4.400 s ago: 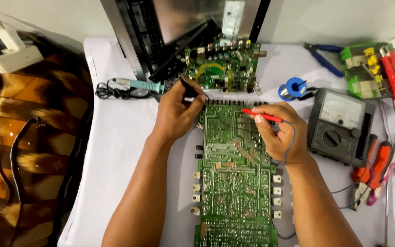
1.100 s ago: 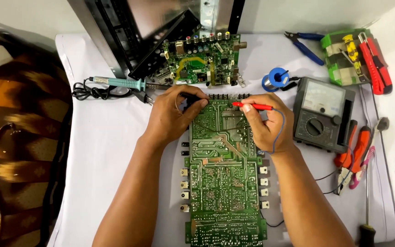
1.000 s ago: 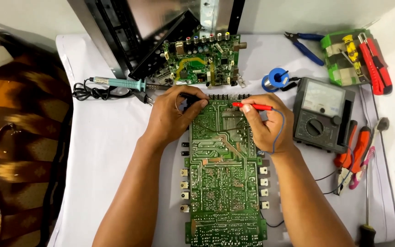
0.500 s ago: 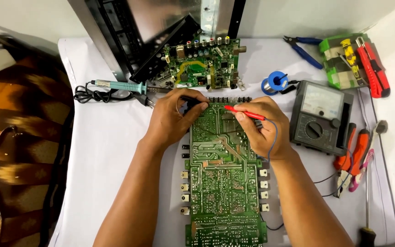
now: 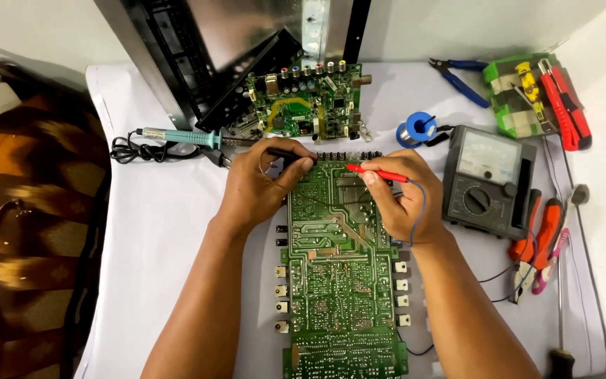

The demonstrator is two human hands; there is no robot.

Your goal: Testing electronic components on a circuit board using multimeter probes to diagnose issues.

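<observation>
Head view: a person tests a long green circuit board [image 5: 341, 270] lying solder side up on a white-covered table [image 5: 156, 231]. The left hand [image 5: 257, 186] has its fingers clamped on a black probe [image 5: 290, 154], whose tip sits at the board's far edge, just beyond the fingertips. The right hand [image 5: 401, 196] pinches a red probe [image 5: 376, 172] between thumb and fingers, its tip pointing left onto the board's upper traces, near the black one.

Compared with a second ago, the red probe has dropped from the board's top edge to a point slightly lower and further left, while the black probe has stayed put; the measuring appears to have moved on to a new contact point.

Just right of the right hand's fingers stands a grey analogue multimeter [image 5: 489, 181]. Beyond the left fingers lies a teal-handled soldering iron [image 5: 177, 135], with a smaller green board [image 5: 303, 105] behind both hands.
</observation>
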